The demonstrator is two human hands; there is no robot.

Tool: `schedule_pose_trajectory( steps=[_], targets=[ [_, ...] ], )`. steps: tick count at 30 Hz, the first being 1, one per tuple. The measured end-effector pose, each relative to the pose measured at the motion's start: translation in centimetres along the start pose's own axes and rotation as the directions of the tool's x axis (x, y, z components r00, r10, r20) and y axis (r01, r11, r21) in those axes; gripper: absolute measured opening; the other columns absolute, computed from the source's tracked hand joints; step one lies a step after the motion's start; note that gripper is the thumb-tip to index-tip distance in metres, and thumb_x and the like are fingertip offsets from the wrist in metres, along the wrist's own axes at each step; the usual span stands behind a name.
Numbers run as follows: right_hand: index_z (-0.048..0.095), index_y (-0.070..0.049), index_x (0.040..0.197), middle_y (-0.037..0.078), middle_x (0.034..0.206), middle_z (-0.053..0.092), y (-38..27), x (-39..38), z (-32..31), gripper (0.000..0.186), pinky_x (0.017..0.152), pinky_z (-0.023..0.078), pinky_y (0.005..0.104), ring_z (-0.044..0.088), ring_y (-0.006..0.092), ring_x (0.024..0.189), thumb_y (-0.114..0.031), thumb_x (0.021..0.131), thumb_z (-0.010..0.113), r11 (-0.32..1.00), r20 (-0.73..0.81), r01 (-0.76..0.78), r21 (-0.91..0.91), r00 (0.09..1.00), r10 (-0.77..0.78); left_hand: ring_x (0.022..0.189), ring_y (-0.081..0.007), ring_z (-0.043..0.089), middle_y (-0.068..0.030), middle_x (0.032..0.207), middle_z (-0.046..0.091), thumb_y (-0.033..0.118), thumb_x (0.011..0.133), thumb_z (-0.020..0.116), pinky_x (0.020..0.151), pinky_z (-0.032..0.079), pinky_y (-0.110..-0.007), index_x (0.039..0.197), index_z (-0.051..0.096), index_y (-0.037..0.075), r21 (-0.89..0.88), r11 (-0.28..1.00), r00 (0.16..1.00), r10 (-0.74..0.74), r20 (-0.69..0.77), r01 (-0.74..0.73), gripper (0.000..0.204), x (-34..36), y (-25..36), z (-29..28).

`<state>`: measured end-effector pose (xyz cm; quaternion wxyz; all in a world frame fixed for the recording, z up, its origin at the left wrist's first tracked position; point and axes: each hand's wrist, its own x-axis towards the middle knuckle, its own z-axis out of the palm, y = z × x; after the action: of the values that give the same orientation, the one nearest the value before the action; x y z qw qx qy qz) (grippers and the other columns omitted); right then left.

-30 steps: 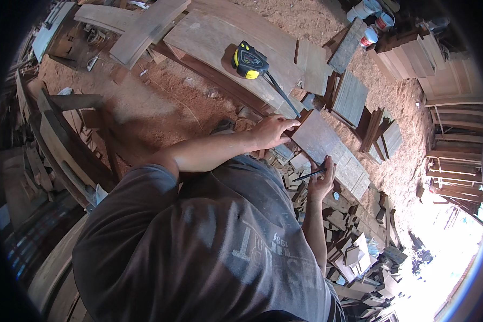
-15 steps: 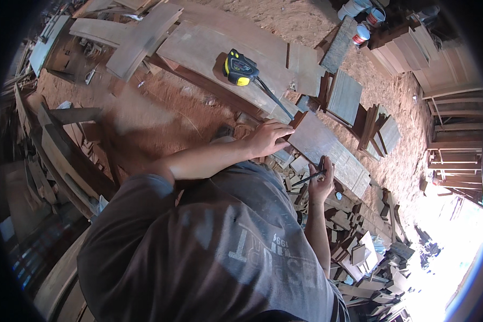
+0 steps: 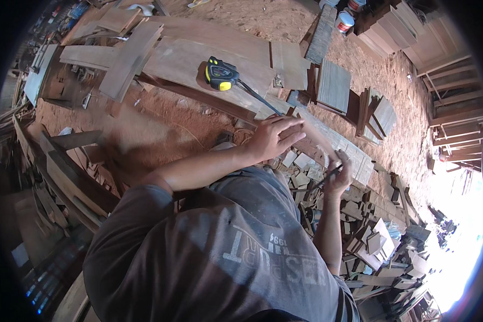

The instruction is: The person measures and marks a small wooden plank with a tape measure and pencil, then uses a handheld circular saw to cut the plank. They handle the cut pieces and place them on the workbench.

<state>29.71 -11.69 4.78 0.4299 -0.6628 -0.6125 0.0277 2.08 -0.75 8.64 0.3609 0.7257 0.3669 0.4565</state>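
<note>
pinching a slim dark tool [image 3: 324, 181], right hand [image 3: 340, 178]; loosely spread at a brown board [image 3: 319, 137], left hand [image 3: 272, 140]

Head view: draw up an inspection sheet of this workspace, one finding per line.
Surface: long wooden boards, with a black-and-yellow tape measure lying on them.
Job's things: wooden piece between the hands, blurred; slim dark tool, also blurred.
Clutter: wood offcuts heaped beside the right forearm.
Hands: left hand at the wooden piece's end, contact unclear; right hand holding the slim dark tool.
Cables: nothing seen.
Surroundings: reddish bare ground, buckets.
</note>
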Motion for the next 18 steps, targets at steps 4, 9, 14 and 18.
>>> schedule_pose_trajectory(
  steps=[4, 9, 14, 18],
  targets=[
    [0.072, 0.002, 0.117, 0.009, 0.088, 0.070, -0.6, 4.5, -0.6, 0.035, 0.078, 0.055, 0.0342, 0.068, 0.0185, 0.081, -0.032, 0.112, 0.065, 0.878, 0.031, -0.328, 0.348, 0.940, 0.338, 0.122, -0.0269, 0.074, -0.0153, 0.132, 0.077, 0.016, 0.112, 0.059, 0.106, 0.056, -0.039, 0.142, 0.068, 0.003, -0.276, 0.957, 0.996, -0.090, 0.003, 0.087, 0.034, 1.7, -0.4, 1.1],
    [0.066, -0.007, 0.092, -0.003, 0.069, 0.055, -1.1, 7.4, 0.9, 0.040, 0.050, 0.039, 0.0266, 0.050, 0.0094, 0.052, -0.041, 0.113, 0.064, 0.586, 0.359, -0.670, 0.456, 0.741, 0.568, 0.119, -0.0374, 0.070, -0.0190, 0.126, 0.075, 0.006, 0.101, 0.061, 0.105, 0.055, -0.046, 0.136, 0.071, 0.005, 0.043, 0.984, 0.982, -0.174, 0.073, 0.171, 0.036, -0.6, -5.5, 1.5],
    [0.076, 0.001, 0.108, 0.003, 0.084, 0.071, 3.0, 5.3, 4.1, 0.041, 0.072, 0.050, 0.0266, 0.061, 0.0092, 0.074, -0.040, 0.110, 0.070, 0.638, 0.342, -0.682, 0.357, 0.731, 0.591, 0.125, -0.0408, 0.065, -0.0199, 0.128, 0.072, 0.004, 0.095, 0.063, 0.109, 0.053, -0.049, 0.135, 0.070, 0.005, 0.115, 0.988, 0.983, -0.118, 0.138, 0.103, 0.040, -2.8, -7.3, 1.2],
    [0.079, 0.002, 0.126, 0.009, 0.100, 0.079, -0.7, 6.3, 5.4, 0.045, 0.086, 0.054, 0.0343, 0.069, 0.0167, 0.090, -0.039, 0.109, 0.072, 0.730, 0.243, -0.664, 0.162, 0.744, 0.623, 0.125, -0.0412, 0.065, -0.0208, 0.130, 0.071, 0.008, 0.094, 0.067, 0.110, 0.053, -0.049, 0.138, 0.069, 0.004, 0.078, 0.987, 0.980, -0.152, 0.130, 0.143, 0.044, -3.4, -7.6, 0.9]
  ],
)
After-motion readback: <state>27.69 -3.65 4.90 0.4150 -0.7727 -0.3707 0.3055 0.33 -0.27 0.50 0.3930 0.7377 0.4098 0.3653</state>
